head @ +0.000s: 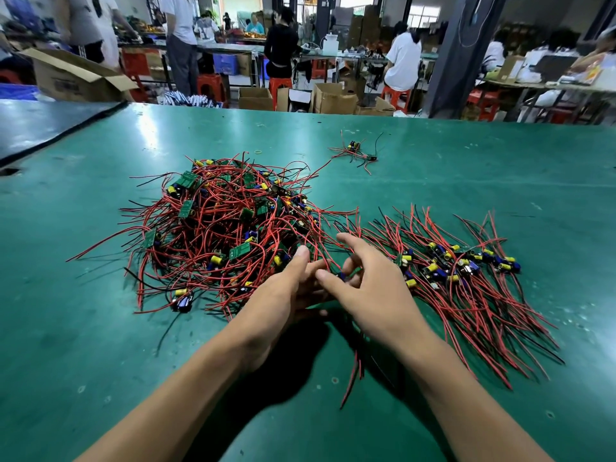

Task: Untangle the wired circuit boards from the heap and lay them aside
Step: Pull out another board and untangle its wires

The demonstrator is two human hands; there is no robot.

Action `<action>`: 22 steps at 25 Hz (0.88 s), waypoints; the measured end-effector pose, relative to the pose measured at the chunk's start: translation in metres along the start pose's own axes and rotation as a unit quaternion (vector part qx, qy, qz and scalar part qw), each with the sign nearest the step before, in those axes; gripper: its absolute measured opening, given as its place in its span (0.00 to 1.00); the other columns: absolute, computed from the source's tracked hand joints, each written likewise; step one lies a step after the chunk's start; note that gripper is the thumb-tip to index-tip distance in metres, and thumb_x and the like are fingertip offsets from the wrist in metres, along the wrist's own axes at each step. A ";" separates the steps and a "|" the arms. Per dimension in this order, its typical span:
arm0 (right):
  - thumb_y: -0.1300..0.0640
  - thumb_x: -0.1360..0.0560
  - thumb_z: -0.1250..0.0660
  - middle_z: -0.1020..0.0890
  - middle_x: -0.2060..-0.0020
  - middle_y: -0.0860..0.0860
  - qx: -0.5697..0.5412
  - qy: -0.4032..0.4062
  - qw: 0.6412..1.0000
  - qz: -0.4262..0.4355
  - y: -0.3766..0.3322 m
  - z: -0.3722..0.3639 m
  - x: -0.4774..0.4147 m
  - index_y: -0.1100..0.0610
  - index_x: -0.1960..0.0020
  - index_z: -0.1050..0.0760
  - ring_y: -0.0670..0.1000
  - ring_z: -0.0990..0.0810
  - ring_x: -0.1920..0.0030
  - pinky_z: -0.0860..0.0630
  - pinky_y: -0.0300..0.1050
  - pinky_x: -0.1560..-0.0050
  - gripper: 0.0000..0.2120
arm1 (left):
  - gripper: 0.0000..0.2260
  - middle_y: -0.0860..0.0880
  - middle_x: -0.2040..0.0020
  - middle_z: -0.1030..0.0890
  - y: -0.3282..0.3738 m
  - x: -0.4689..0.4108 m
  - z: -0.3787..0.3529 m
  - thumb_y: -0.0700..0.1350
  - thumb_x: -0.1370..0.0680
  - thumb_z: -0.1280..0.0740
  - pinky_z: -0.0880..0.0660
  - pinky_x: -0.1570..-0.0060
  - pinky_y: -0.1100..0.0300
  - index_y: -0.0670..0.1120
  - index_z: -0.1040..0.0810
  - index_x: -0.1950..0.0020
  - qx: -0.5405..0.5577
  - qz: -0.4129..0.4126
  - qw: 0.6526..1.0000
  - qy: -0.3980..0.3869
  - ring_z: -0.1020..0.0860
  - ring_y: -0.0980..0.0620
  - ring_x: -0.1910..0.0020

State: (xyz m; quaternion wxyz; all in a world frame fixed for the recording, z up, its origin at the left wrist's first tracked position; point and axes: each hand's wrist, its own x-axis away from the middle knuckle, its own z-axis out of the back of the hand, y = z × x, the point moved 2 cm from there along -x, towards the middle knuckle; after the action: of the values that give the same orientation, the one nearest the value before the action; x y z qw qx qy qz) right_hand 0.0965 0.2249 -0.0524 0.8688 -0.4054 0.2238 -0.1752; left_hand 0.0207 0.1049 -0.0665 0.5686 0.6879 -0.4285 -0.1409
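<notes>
A tangled heap (226,225) of small green circuit boards with red and black wires lies on the green table mat, left of centre. To its right lies a combed-out row of boards (460,261), their wires fanned toward me. My left hand (283,291) and my right hand (363,285) meet at the heap's near right edge. Between their fingers sits one small board (343,275) with a blue part; its red and black wires (353,378) trail down under my right wrist. Which fingers pinch it is partly hidden.
Two or three loose wired boards (355,150) lie farther back on the mat (100,328). A dark mat (40,125) covers the far left corner. Beyond the table edge stand cardboard boxes (333,98), red stools and several people at benches.
</notes>
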 end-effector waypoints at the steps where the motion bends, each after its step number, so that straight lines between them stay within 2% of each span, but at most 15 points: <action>1: 0.51 0.26 0.25 0.23 0.58 0.46 0.012 0.016 1.000 0.012 -0.001 -0.002 0.000 0.47 0.30 0.28 0.42 0.26 0.65 0.31 0.29 0.59 0.26 | 0.25 0.53 0.54 0.13 0.001 0.000 0.001 0.67 0.27 0.44 0.23 0.54 0.54 0.50 0.18 0.48 0.003 -0.002 1.000 0.000 0.15 0.57 0.54; 2: 0.53 0.26 0.26 0.22 0.59 0.46 0.003 0.037 0.999 0.014 -0.001 -0.001 -0.001 0.48 0.30 0.27 0.42 0.26 0.66 0.30 0.29 0.60 0.25 | 0.23 0.54 0.54 0.14 0.002 0.002 0.002 0.65 0.25 0.42 0.22 0.52 0.53 0.51 0.16 0.50 -0.016 -0.025 1.000 0.003 0.15 0.57 0.54; 3: 0.54 0.25 0.26 0.21 0.61 0.46 -0.010 0.063 0.998 0.008 -0.001 0.002 -0.002 0.49 0.30 0.26 0.42 0.26 0.68 0.29 0.30 0.60 0.24 | 0.20 0.54 0.54 0.14 0.002 0.007 0.004 0.63 0.24 0.39 0.22 0.50 0.53 0.51 0.15 0.50 -0.084 -0.081 0.993 0.015 0.16 0.58 0.54; 4: 0.54 0.25 0.27 0.21 0.62 0.46 -0.015 0.093 0.996 -0.002 0.002 0.007 -0.003 0.49 0.31 0.25 0.42 0.25 0.68 0.28 0.33 0.60 0.23 | 0.16 0.55 0.53 0.14 0.003 0.011 0.007 0.60 0.24 0.35 0.22 0.48 0.55 0.50 0.15 0.49 -0.206 -0.163 0.964 0.048 0.16 0.59 0.54; 5: 0.53 0.25 0.27 0.21 0.63 0.47 -0.001 0.120 0.993 -0.016 0.005 0.014 -0.006 0.50 0.32 0.25 0.43 0.24 0.66 0.26 0.36 0.58 0.22 | 0.14 0.55 0.53 0.15 0.004 0.017 0.011 0.57 0.24 0.34 0.23 0.48 0.59 0.50 0.15 0.47 -0.348 -0.249 0.898 0.104 0.18 0.60 0.54; 6: 0.52 0.24 0.28 0.21 0.61 0.47 0.034 0.142 0.989 -0.032 0.009 0.022 -0.008 0.52 0.31 0.25 0.47 0.22 0.62 0.24 0.42 0.53 0.22 | 0.12 0.56 0.54 0.16 0.004 0.022 0.014 0.54 0.24 0.33 0.24 0.49 0.60 0.49 0.17 0.47 -0.465 -0.306 0.816 0.157 0.19 0.58 0.55; 7: 0.50 0.24 0.29 0.21 0.58 0.48 0.092 0.158 0.982 -0.048 0.013 0.030 -0.009 0.53 0.30 0.26 0.51 0.22 0.55 0.24 0.47 0.47 0.23 | 0.10 0.55 0.56 0.18 0.007 0.027 0.015 0.53 0.24 0.32 0.25 0.51 0.57 0.49 0.18 0.47 -0.533 -0.318 0.761 0.190 0.21 0.54 0.56; 8: 0.48 0.23 0.29 0.21 0.55 0.49 0.153 0.171 0.972 -0.059 0.016 0.037 -0.009 0.53 0.30 0.26 0.54 0.23 0.50 0.26 0.51 0.43 0.24 | 0.10 0.53 0.56 0.20 0.010 0.030 0.015 0.53 0.24 0.31 0.25 0.52 0.54 0.49 0.20 0.47 -0.571 -0.296 0.737 0.206 0.22 0.51 0.55; 10: 0.47 0.23 0.30 0.21 0.52 0.49 0.187 0.189 0.963 -0.042 0.014 0.041 -0.008 0.54 0.32 0.25 0.55 0.25 0.46 0.28 0.51 0.40 0.22 | 0.13 0.51 0.53 0.24 0.012 0.031 0.015 0.55 0.23 0.32 0.24 0.53 0.50 0.48 0.24 0.47 -0.610 -0.233 0.724 0.221 0.23 0.46 0.53; 12: 0.49 0.23 0.29 0.19 0.56 0.47 0.115 0.168 0.979 0.021 0.004 0.031 -0.005 0.53 0.37 0.21 0.50 0.22 0.52 0.26 0.46 0.45 0.17 | 0.13 0.50 0.48 0.26 0.013 0.030 0.015 0.54 0.23 0.33 0.24 0.51 0.48 0.47 0.27 0.45 -0.619 -0.212 0.720 0.229 0.22 0.43 0.51; 14: 0.52 0.23 0.28 0.16 0.55 0.46 0.076 0.091 0.989 0.083 -0.004 0.013 -0.001 0.53 0.43 0.17 0.45 0.21 0.56 0.25 0.40 0.47 0.10 | 0.13 0.48 0.46 0.27 0.013 0.029 0.016 0.51 0.23 0.33 0.23 0.51 0.46 0.47 0.27 0.42 -0.606 -0.220 0.725 0.240 0.22 0.41 0.52; 16: 0.51 0.23 0.29 0.15 0.53 0.47 0.092 -0.005 0.991 0.100 -0.003 -0.002 0.002 0.52 0.46 0.16 0.46 0.20 0.52 0.25 0.42 0.45 0.08 | 0.16 0.47 0.46 0.26 0.015 0.027 0.020 0.48 0.23 0.33 0.24 0.50 0.45 0.47 0.27 0.37 -0.577 -0.250 0.734 0.255 0.22 0.40 0.52; 18: 0.49 0.22 0.30 0.17 0.51 0.49 0.130 -0.057 0.987 0.081 0.005 -0.008 0.002 0.51 0.45 0.17 0.49 0.20 0.49 0.25 0.46 0.43 0.09 | 0.20 0.45 0.48 0.21 0.017 0.024 0.024 0.45 0.23 0.32 0.24 0.49 0.47 0.46 0.29 0.32 -0.541 -0.280 0.745 0.271 0.22 0.41 0.52; 20: 0.49 0.22 0.31 0.17 0.52 0.50 0.149 -0.054 0.985 0.065 0.011 -0.006 0.000 0.52 0.45 0.17 0.51 0.21 0.49 0.25 0.48 0.44 0.10 | 0.24 0.46 0.53 0.19 0.019 0.021 0.028 0.43 0.23 0.31 0.24 0.50 0.52 0.45 0.33 0.28 -0.499 -0.298 0.760 0.290 0.21 0.44 0.55; 22: 0.49 0.22 0.31 0.17 0.52 0.50 0.143 -0.036 0.987 0.061 0.014 -0.003 -0.003 0.52 0.46 0.16 0.51 0.20 0.49 0.25 0.49 0.44 0.09 | 0.26 0.49 0.59 0.20 0.020 0.018 0.033 0.43 0.23 0.31 0.27 0.54 0.57 0.45 0.34 0.25 -0.480 -0.281 0.775 0.301 0.23 0.47 0.59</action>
State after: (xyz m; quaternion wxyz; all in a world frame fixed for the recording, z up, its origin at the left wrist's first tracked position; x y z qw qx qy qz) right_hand 0.0943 0.2334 -0.0645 0.9343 -0.2687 0.1898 -0.1374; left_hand 0.0002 0.0695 -0.0538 0.8601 0.4226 0.0997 -0.2677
